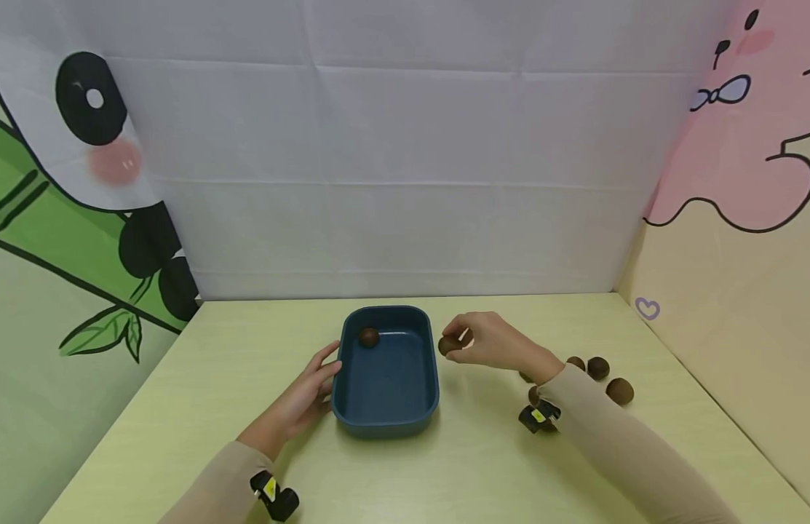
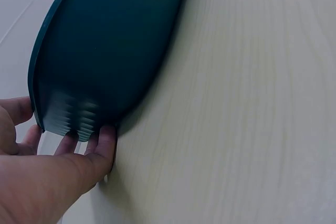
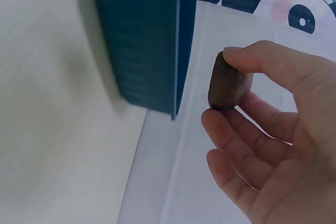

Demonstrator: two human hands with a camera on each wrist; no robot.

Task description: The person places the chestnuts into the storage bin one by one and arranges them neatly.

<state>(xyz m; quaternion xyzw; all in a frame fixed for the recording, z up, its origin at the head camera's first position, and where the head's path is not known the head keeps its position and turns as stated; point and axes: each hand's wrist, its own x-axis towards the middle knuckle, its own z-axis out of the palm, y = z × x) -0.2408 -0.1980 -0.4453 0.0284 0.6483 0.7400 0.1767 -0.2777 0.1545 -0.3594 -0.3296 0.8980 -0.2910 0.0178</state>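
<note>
My right hand pinches a small, dark-brown, rounded nut-like thing between thumb and fingertips. It is just right of a dark blue-green rectangular bin, level with the upper part of its right wall. In the right wrist view, the nut-like thing has a blunt, flattened side. One more brown nut-like thing lies inside the bin, near the far left corner. At the bin's left side, my left hand touches the outer wall with spread fingers, its uppermost fingertips at the rim.
On the table, several more brown nut-like things lie to the right, some partly hidden by the right forearm and wrist camera. A white backdrop rises behind the table. Panels with cartoon drawings flank it left and right.
</note>
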